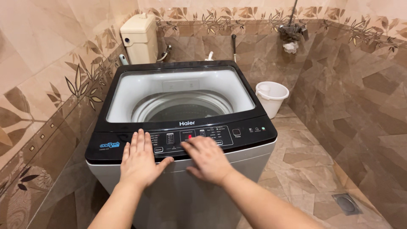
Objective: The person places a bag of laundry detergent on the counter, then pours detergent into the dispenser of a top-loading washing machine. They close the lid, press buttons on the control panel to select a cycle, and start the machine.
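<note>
Tiled bathroom: control panel (212, 136) under both hands' fingers (137, 142) (flat, spread).

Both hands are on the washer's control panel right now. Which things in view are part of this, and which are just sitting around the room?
In hand:
left hand, flat on the control panel
right hand, fingers on the panel's buttons
washing machine, its glass lid closed

Just lying about:
white bucket
toilet cistern
floor drain

- Tiled floor (309, 169) of brown stone-look slabs carries the washing machine (182, 127), under both hands' fingers.
- White bucket (271, 97) stands beyond the right fingertips.
- Floor drain (346, 204), apparently metal, lies far right.
</note>
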